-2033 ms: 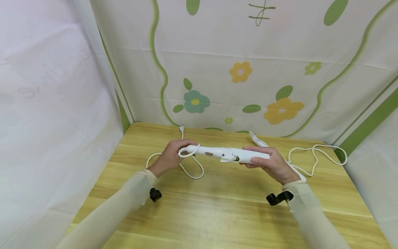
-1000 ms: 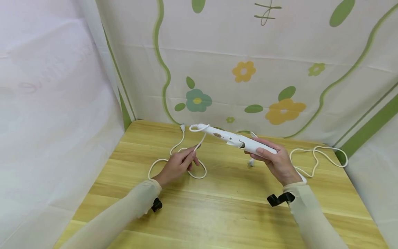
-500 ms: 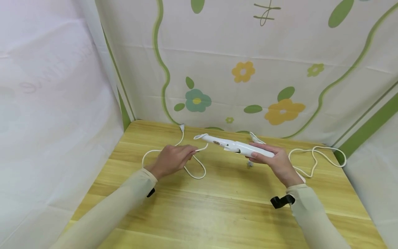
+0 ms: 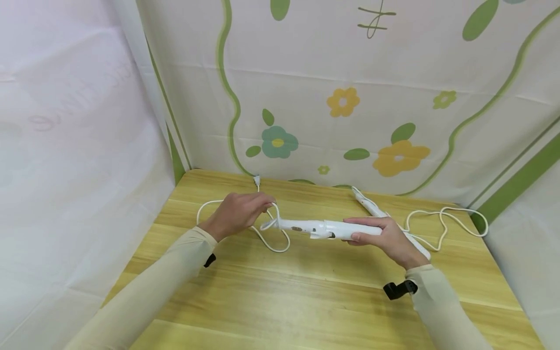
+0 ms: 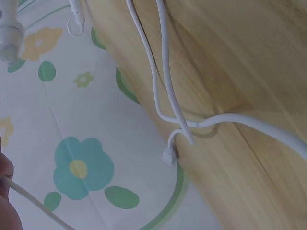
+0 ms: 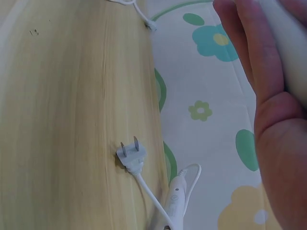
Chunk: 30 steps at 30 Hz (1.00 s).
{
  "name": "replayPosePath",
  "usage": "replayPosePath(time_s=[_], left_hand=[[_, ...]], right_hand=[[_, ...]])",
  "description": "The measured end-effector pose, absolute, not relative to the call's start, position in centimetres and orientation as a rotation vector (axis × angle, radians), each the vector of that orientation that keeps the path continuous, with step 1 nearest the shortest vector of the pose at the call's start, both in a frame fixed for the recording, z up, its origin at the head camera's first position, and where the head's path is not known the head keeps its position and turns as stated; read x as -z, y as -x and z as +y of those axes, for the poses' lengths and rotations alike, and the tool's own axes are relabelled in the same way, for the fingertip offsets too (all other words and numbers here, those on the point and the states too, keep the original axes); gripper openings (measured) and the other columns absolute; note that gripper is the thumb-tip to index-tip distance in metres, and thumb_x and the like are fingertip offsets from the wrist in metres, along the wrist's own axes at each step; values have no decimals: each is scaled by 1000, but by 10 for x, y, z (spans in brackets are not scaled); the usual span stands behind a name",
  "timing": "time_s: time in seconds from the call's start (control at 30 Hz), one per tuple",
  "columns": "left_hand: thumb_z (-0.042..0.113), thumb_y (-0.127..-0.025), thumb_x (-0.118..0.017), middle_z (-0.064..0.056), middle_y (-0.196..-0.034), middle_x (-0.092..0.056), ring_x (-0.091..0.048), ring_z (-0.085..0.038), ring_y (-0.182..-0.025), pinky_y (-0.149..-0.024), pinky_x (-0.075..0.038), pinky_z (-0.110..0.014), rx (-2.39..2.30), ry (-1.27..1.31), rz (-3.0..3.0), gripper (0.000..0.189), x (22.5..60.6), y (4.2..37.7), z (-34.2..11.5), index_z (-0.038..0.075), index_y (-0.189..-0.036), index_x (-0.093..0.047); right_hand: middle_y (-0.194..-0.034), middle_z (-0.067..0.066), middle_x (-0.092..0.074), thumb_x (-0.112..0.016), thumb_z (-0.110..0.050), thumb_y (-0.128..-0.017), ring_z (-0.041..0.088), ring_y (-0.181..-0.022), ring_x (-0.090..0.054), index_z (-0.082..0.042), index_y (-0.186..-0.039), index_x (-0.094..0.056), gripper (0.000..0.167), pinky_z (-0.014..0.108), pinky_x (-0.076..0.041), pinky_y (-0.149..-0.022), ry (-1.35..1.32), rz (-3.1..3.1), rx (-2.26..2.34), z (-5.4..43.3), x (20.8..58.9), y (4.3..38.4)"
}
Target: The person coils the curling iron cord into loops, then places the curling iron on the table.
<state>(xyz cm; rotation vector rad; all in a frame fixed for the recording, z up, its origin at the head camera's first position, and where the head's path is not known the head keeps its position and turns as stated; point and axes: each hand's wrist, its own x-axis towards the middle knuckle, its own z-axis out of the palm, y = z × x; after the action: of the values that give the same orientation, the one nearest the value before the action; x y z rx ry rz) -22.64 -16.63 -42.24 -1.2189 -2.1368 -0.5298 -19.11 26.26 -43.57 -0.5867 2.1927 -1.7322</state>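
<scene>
Over the left part of the wooden surface [image 4: 280,301], the left hand [image 4: 238,212] pinches a white cord [image 5: 38,203] just beside the tail of a white hair iron [image 4: 339,228]. The step in hand looks like guiding the cord about that tail; doing it well probably calls for loose, even turns with no sharp kink at the root, and slack kept from snagging (a plug [image 4: 256,181] lies near the back edge). Rightward, the iron spans the gap between the 2 hands, roughly level and seemingly above the surface. Its other end sits within the right hand [image 4: 389,236], fingers wrapped round it; steadiness there should help. Another hair iron [image 4: 369,204] lies partly hidden behind that hand, with a white lead [image 4: 487,225] curling farther right.
</scene>
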Motion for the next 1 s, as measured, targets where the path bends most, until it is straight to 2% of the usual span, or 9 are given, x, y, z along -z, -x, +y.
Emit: replayPosePath(time_s=[0.03,0.1,0.3,0.4,0.53,0.7,0.83,0.93,1.0], left_hand=[[38,-119,-40,-1,-96,-82,-76,-11,-74,-59,-59,-26,544,1219,-2145,48,422,227,-166,8,-111,-77],[39,-119,-40,-1,-97,-82,-77,-11,-76,-61,-60,-26,572,1217,-2162,49,423,227,-166,8,-112,-77],[18,-110,-67,0,-100,-82,-78,-9,-83,-69,-63,-26,634,1255,-2171,15,427,229,-165,9,-114,-79],[12,-106,-72,1,-97,-82,-77,-7,-81,-70,-62,-26,660,1281,-2178,12,428,229,-163,9,-115,-79],[12,-106,-71,4,-92,-80,-74,-5,-80,-71,-61,-27,739,1287,-2225,11,429,225,-158,11,-114,-79],[26,-115,-58,3,-98,-80,-73,-7,-85,-78,-62,-31,915,1272,-2306,24,433,217,-150,13,-115,-78],[6,-108,-68,-4,-104,-82,-75,-15,-89,-83,-63,-36,1096,1234,-2338,12,436,209,-144,7,-116,-77],[-10,-97,-73,-6,-97,-81,-76,-18,-89,-86,-62,-36,1284,1175,-2383,24,437,203,-140,4,-115,-77],[-6,-101,-69,-3,-90,-80,-72,-15,-87,-86,-59,-33,1407,1101,-2431,19,436,197,-138,6,-113,-76]], right_hand=[[-134,1,-75,-74,-1,-102,33,-101,-82,10,-142,-66,43,41,-66,-90,607,2175,1742,263,436,190],[-133,2,-74,-72,1,-103,34,-101,-82,12,-142,-65,41,43,-66,-89,645,2152,1752,264,435,187],[-132,2,-75,-70,7,-102,30,-101,-81,14,-139,-65,39,46,-66,-86,721,2095,1784,262,432,183],[-131,3,-76,-69,9,-101,28,-102,-81,15,-139,-65,38,48,-66,-86,750,2057,1807,260,430,182],[-132,2,-76,-66,12,-101,25,-104,-79,14,-138,-66,37,48,-66,-86,766,2009,1852,259,426,180],[-135,2,-76,-64,14,-101,25,-107,-79,7,-138,-70,38,46,-66,-86,767,1960,1923,260,421,179],[-138,4,-75,-59,18,-101,25,-110,-79,2,-139,-72,42,44,-66,-87,822,1904,1996,258,421,180],[-138,5,-75,-57,19,-101,26,-109,-79,1,-139,-72,44,42,-66,-87,843,1867,2054,256,420,180],[-137,6,-76,-57,18,-102,27,-106,-80,0,-138,-73,44,41,-66,-88,821,1865,2077,255,419,180]])
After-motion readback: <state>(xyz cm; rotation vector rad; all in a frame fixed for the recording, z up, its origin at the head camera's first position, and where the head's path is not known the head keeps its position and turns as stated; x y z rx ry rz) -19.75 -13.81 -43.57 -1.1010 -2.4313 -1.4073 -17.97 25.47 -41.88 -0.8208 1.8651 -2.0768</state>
